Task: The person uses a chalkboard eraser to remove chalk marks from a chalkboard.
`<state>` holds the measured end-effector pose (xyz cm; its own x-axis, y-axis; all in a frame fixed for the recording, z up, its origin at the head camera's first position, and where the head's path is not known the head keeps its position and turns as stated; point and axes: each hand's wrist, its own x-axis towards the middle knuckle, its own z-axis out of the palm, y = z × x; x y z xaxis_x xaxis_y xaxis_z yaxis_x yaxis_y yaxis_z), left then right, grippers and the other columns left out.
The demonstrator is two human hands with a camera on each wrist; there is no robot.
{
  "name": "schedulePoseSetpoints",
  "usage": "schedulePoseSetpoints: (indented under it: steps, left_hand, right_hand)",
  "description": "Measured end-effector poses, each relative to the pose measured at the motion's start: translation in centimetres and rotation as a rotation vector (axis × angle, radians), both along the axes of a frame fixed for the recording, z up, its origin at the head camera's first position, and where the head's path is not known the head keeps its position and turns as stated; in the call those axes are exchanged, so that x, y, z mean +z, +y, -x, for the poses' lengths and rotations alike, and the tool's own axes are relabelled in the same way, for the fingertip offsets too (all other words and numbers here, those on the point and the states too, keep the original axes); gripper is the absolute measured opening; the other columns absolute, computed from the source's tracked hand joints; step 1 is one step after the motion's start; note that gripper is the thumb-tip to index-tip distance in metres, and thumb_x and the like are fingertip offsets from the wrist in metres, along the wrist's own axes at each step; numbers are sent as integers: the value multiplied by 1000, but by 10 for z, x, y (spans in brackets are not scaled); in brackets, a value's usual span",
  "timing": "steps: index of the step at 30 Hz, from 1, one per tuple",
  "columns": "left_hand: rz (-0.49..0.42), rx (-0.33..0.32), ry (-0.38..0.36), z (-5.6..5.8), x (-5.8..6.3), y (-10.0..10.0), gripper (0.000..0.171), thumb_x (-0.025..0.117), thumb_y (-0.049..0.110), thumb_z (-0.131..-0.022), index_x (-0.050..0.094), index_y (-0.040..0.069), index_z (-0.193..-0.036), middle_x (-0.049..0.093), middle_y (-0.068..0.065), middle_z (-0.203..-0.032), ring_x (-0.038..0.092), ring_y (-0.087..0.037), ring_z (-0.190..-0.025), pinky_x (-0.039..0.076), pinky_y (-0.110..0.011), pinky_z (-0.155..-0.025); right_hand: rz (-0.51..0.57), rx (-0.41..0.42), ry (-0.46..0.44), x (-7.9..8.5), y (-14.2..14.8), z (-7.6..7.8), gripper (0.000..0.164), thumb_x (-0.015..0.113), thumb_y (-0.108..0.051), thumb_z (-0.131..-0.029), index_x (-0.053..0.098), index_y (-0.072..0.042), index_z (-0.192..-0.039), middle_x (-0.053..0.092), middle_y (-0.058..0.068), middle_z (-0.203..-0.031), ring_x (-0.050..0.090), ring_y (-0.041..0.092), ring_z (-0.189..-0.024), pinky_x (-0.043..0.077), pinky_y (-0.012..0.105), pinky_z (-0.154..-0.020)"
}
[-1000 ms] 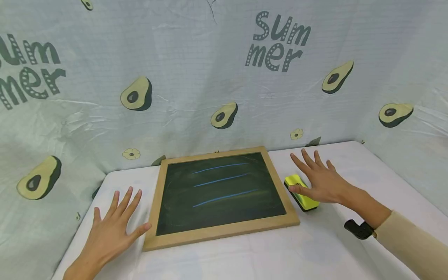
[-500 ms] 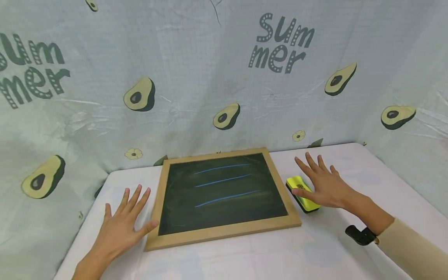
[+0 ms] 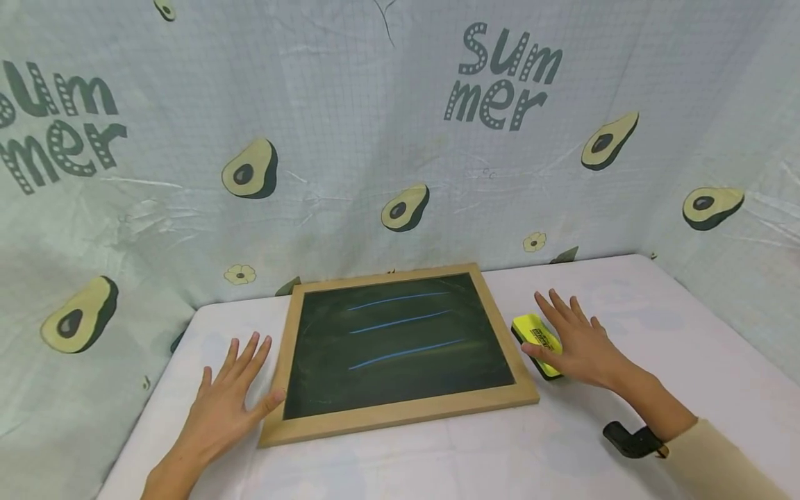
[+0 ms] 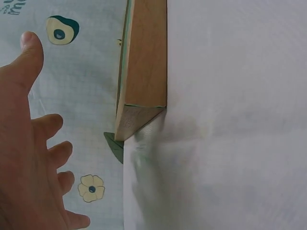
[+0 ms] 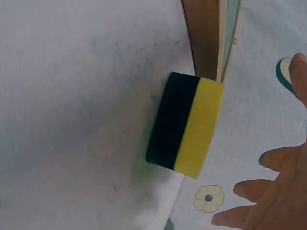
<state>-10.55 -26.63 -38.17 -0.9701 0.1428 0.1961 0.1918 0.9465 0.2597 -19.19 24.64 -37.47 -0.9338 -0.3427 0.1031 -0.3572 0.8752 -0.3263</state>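
Note:
A wood-framed chalkboard (image 3: 400, 347) lies on the white cloth, with three blue lines drawn across its dark face. My left hand (image 3: 225, 410) is spread beside its left edge, the thumb overlapping the frame corner in the head view. In the left wrist view the board's end (image 4: 144, 72) shows apart from my fingers. Right of the board sits a yellow and black eraser (image 3: 536, 333). Over its right side my right hand (image 3: 587, 347) hovers with fingers spread, the thumb overlapping it. The right wrist view shows the eraser (image 5: 187, 124) clear of my fingers. Both hands hold nothing.
The table under a white cloth (image 3: 400, 465) reaches back to a pale curtain (image 3: 331, 139) printed with avocados and lettering. A black band (image 3: 631, 439) sits at my right wrist, below a beige sleeve (image 3: 719, 465).
My left hand has shifted right, toward the board. The right hand has moved slightly down, staying by the eraser. The view has shifted a little; board and eraser lie as before.

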Motion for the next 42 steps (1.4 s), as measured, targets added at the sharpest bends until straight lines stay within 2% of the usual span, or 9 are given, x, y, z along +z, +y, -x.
schedulePoseSetpoints:
  steps: [4,8,17,24,29,36,42]
  left_hand:
    - [-31,4,-29,2,-8,2,78,53,48,-84,12,20,-144,13,-10,-147,2,-32,-133,7,-68,-91]
    - [-72,-2,-58,5,-14,4,76,52,47,-85,13,19,-144,13,-9,-148,2,-33,-133,8,-67,-92]
    - [-256,-39,-109,6,-25,6,67,51,38,-89,18,18,-144,16,-8,-147,6,-37,-132,8,-70,-90]
    - [-231,-56,-98,4,-33,4,68,53,41,-87,21,20,-143,16,-6,-147,9,-37,-132,-9,-66,-92]
    - [-235,-65,-84,4,-43,4,67,52,41,-88,22,20,-143,16,-6,-147,14,-40,-130,-17,-64,-91]
    - [-248,-80,-78,4,-46,4,61,50,38,-90,26,18,-142,18,-6,-147,16,-41,-129,-16,-64,-91]
    - [-190,-61,-88,1,-43,5,59,44,40,-92,23,19,-143,18,-4,-147,16,-40,-129,-14,-64,-92]
  right_hand:
    - [50,-37,-15,-12,0,-2,86,52,-55,-82,11,-11,-144,11,21,-145,9,48,-127,15,73,-84]
    - [91,-53,-14,-21,0,-2,86,54,-54,-82,16,-6,-143,15,24,-142,19,47,-125,23,70,-83]
    - [142,-134,-32,-24,2,0,87,60,-52,-78,27,1,-138,31,30,-126,35,43,-108,35,62,-80]
    - [139,-191,-66,-33,-4,-1,82,60,-50,-79,34,8,-131,42,28,-112,47,32,-91,42,51,-76]
    - [109,-227,-26,-29,-7,-2,77,63,-49,-77,43,10,-122,47,27,-109,50,30,-88,43,47,-73]
    - [75,-268,-26,-24,-8,-2,74,68,-45,-74,47,10,-119,52,28,-110,52,33,-90,44,47,-70]
    - [81,-226,70,-17,-7,3,66,69,-36,-74,50,9,-117,54,26,-103,53,29,-81,44,41,-61]
